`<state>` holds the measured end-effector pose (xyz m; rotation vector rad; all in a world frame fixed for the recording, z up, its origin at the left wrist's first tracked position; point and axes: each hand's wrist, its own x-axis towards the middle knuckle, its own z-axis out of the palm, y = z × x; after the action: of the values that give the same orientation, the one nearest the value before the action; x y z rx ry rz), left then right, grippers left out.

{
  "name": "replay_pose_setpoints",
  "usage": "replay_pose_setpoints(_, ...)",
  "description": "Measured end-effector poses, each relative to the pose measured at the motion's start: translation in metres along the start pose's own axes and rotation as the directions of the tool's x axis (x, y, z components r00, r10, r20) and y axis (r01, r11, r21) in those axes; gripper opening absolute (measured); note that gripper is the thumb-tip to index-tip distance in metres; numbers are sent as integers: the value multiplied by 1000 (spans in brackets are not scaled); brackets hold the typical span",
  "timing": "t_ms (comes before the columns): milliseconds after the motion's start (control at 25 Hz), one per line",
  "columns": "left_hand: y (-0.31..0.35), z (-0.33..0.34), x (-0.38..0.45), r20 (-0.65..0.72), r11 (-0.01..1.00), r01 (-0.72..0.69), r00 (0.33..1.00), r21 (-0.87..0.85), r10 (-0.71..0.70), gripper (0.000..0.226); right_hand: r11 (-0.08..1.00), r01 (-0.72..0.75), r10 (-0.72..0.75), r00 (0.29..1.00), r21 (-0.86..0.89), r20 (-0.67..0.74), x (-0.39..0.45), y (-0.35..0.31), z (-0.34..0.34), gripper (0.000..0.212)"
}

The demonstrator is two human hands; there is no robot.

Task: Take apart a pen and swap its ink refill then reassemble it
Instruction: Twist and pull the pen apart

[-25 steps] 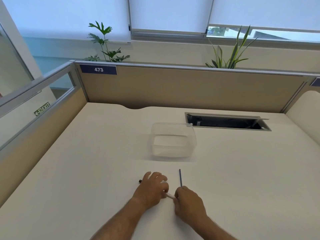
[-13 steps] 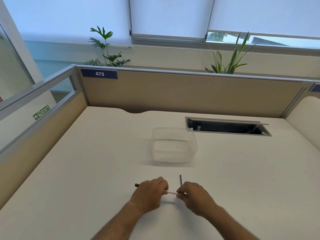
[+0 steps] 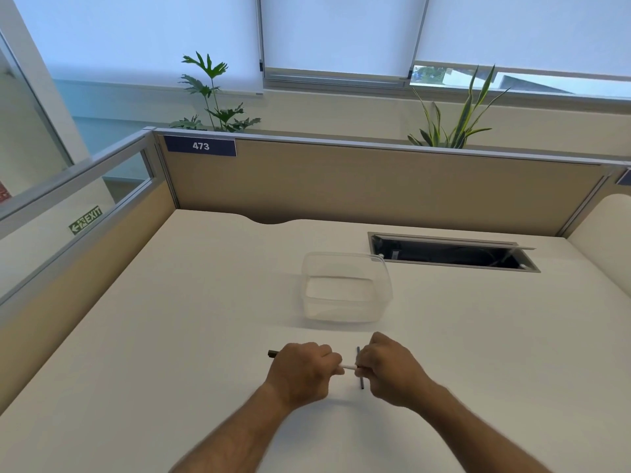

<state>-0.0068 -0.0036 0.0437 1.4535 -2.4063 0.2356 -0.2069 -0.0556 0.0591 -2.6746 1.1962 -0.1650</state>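
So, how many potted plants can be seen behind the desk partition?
2. One broad-leaf plant stands behind the partition at the left, near the 473 label. One long-leaf plant stands at the right. Their pots are hidden, and more plants may be hidden too.

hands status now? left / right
Left hand: curled round the pen, dark end sticking out on its left.
Right hand: pinching the white refill at the pen's other end; a thin blue rod partly hidden behind it.
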Motion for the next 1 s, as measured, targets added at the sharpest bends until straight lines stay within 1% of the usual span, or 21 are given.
replay_pose_setpoints(160,-1,6,1,67,999,35,997,-19,-33,21,992,124,-126,990,-37,-70,-2,-1,-2,18)
replay_pose_setpoints(240,-2,9,3,165,992,120,980,-48,-111,23,977,183,-197,972,-114,-129,-3,0,-4,18)
replay_pose_setpoints(320,-5,7,8,340,960,229,926,-158,-165,27,959,226,-250,959,-174,-131,-4,0,-4,19)
replay_pose_setpoints(360,-7,5,11,429,931,290,887,-221,-174,29,945,249,-278,953,-210,-119,-4,0,-4,19)
replay_pose_setpoints(440,-9,1,16,559,823,434,809,-366,-179,34,922,269,-306,947,-278,-97,-6,2,-1,16)
replay_pose_setpoints(480,-10,-1,18,589,773,484,788,-411,-179,33,920,269,-307,947,-284,-96,-7,4,0,14)
replay_pose_setpoints(520,-11,-2,19,586,765,487,790,-421,-180,31,929,257,-287,954,-268,-81,-7,5,0,10)
replay_pose_setpoints(560,-12,-3,20,541,808,438,821,-395,-180,28,944,233,-251,967,-235,-51,-5,5,-1,5)
replay_pose_setpoints(600,-13,-4,20,474,867,364,863,-341,-175,30,965,195,-201,979,-178,-15,-2,6,-1,7)
replay_pose_setpoints(640,-12,-3,19,403,916,281,903,-286,-151,32,985,133,-129,991,-109,40,1,7,-2,12)
replay_pose_setpoints(680,-11,-1,19,346,950,202,932,-239,-111,30,995,77,-73,994,-57,84,3,8,-4,15)
replay_pose_setpoints(720,-10,1,19,307,972,132,949,-196,-67,28,999,37,-34,994,-24,106,5,9,-4,15)
replay_pose_setpoints(800,-6,6,20,310,992,54,951,-112,-17,28,999,37,-35,995,-14,89,7,12,-8,15)
replay_pose_setpoints(880,-4,8,22,332,993,77,942,-92,-43,29,989,118,-117,993,-89,21,5,12,-10,15)
replay_pose_setpoints(960,-5,8,25,364,981,139,928,-139,-80,28,966,176,-197,975,-191,-98,2,13,-9,16)
replay_pose_setpoints(1000,-5,5,27,398,965,188,912,-185,-101,27,959,190,-223,964,-211,-144,0,12,-8,18)
